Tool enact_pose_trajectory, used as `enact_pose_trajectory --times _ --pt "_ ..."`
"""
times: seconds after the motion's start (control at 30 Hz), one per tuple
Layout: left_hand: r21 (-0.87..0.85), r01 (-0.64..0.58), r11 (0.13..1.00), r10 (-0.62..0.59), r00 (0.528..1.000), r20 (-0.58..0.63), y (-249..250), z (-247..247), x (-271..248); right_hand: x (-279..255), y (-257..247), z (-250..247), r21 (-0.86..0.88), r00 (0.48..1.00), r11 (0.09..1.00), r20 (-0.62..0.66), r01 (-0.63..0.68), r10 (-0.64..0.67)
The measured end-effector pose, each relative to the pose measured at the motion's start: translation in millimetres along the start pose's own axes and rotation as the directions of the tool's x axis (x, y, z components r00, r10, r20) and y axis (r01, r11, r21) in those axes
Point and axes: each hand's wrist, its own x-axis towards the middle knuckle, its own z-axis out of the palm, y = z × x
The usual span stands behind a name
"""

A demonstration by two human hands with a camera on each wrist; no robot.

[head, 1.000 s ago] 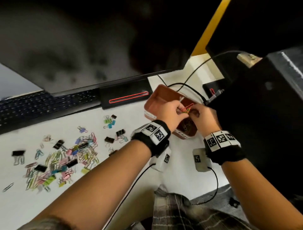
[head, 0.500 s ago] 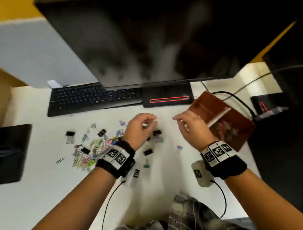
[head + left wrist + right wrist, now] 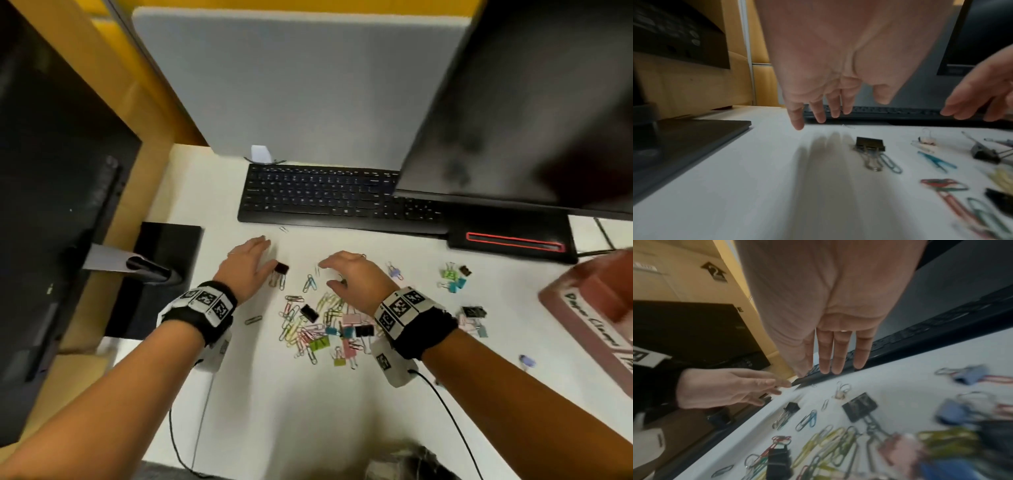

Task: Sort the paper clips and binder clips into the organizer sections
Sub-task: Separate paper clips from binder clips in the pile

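White desk (image 3: pixel 308 411). Left hand (image 3: pixel 245 265) and right hand (image 3: pixel 356 274) hover empty, fingers straight, loosely together. Black binder clip (image 3: pixel 281 268) just right of left fingertips; clip pile (image 3: pixel 318 329) under right hand. Organizer (image 3: pixel 589 308) far right. Keyboard (image 3: pixel 325 195) beyond fingertips; monitor (image 3: pixel 531 102), grey partition (image 3: pixel 291 85) behind.
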Motion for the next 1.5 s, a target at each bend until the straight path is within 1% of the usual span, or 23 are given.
enact_pose_trajectory --times 0.07,0.13,0.23,0.3,0.37,0.43,0.5,0.57,0.63,0.7,0.83,0.93,1.03,1.13,1.2,1.27,1.33,1.37,1.4,1.43,1.5 --pt "0.031 -0.078 0.996 0.076 0.996 0.043 -5.7 -2.5 12.3 15.6 -10.5 13.0 -0.001 0.998 1.0 0.057 -0.024 0.024" --pt "0.054 -0.134 0.99 0.128 0.987 0.097 -5.8 -5.4 22.4 26.0 -18.8 23.4 0.002 0.994 0.999 0.094 -0.049 0.049" --pt "0.126 -0.19 0.974 0.169 0.972 0.166 -4.8 -5.0 36.4 34.5 -25.6 35.8 -0.047 0.992 0.996 0.104 -0.07 0.075" --pt "0.188 -0.207 0.96 0.167 0.964 0.205 -5.2 -1.7 43.7 37.1 -26.8 42.6 -0.118 0.988 0.987 0.097 -0.111 0.123" --pt "0.221 -0.204 0.954 0.162 0.967 0.196 -4.0 0.4 47.6 36.2 -26.3 48.4 -0.182 0.984 0.975 0.101 -0.126 0.146" --pt "0.243 -0.209 0.947 0.178 0.973 0.146 -1.9 0.6 48.2 32.9 -24.3 52.8 -0.206 0.988 0.974 0.1 -0.097 0.119" --pt "0.286 -0.251 0.925 0.232 0.968 0.099 -2.5 2.1 47.2 28.6 -22.2 54.8 -0.191 0.993 0.979 0.082 -0.073 0.09" --pt "0.333 -0.301 0.894 0.294 0.953 0.072 -6.8 6.1 44.7 25.1 -20.3 54.1 -0.163 0.993 0.983 0.07 -0.08 0.093" --pt "0.31 -0.309 0.899 0.311 0.949 0.045 -12.4 9.5 41.4 22.5 -19.3 51.8 -0.144 0.989 0.983 0.084 -0.111 0.124" --pt "0.252 -0.277 0.927 0.282 0.959 0.018 -16.4 11.1 38.3 19.8 -18.5 49.4 -0.126 0.983 0.981 0.091 -0.149 0.161" --pt "0.209 -0.237 0.949 0.245 0.97 -0.011 -17.2 12.7 36.5 14.1 -16.6 49.5 -0.119 0.974 0.973 0.084 -0.199 0.209" --pt "0.149 -0.209 0.967 0.211 0.977 0.003 -16.4 13.0 36.8 12.1 -14.4 51.2 -0.13 0.97 0.967 0.075 -0.219 0.229" --pt "0.132 -0.21 0.969 0.209 0.978 0.021 -15.5 11.9 38.5 11.6 -15.7 51.6 -0.099 0.977 0.974 0.054 -0.202 0.208" --pt "0.14 -0.145 0.979 0.131 0.986 0.104 -15.4 7.4 36.8 12.2 -19.5 48.9 -0.105 0.971 0.974 0.105 -0.203 0.213" --pt "0.063 -0.09 0.994 0.084 0.992 0.098 -19.6 5.9 31.5 12.4 -20.9 45.5 -0.084 0.968 0.974 0.127 -0.209 0.218" --pt "-0.104 -0.058 0.993 0.062 0.998 0.03 -24.6 4.0 21.0 11.7 -22.8 41.0 -0.045 0.971 0.978 0.121 -0.204 0.208" --pt "-0.208 -0.101 0.973 0.096 0.995 -0.035 -26.1 2.1 8.4 13.4 -26.9 37.8 -0.01 0.98 0.984 0.09 -0.177 0.177" --pt "-0.207 -0.146 0.967 0.142 0.989 -0.037 -25.2 1.6 3.1 15.9 -30.0 37.1 -0.002 0.984 0.987 0.08 -0.16 0.16" --pt "-0.177 -0.192 0.965 0.194 0.981 -0.009 -23.8 2.1 -0.5 19.8 -33.4 37.4 -0.003 0.986 0.989 0.078 -0.146 0.146" --pt "-0.127 -0.228 0.965 0.236 0.971 0.046 -21.5 3.2 -2.4 24.0 -36.8 38.5 -0.011 0.986 0.99 0.088 -0.144 0.144" --pt "0.005 -0.267 0.964 0.262 0.949 0.175 -19.9 8.3 0.4 32.7 -44.1 43.1 -0.046 0.977 0.985 0.134 -0.163 0.168"
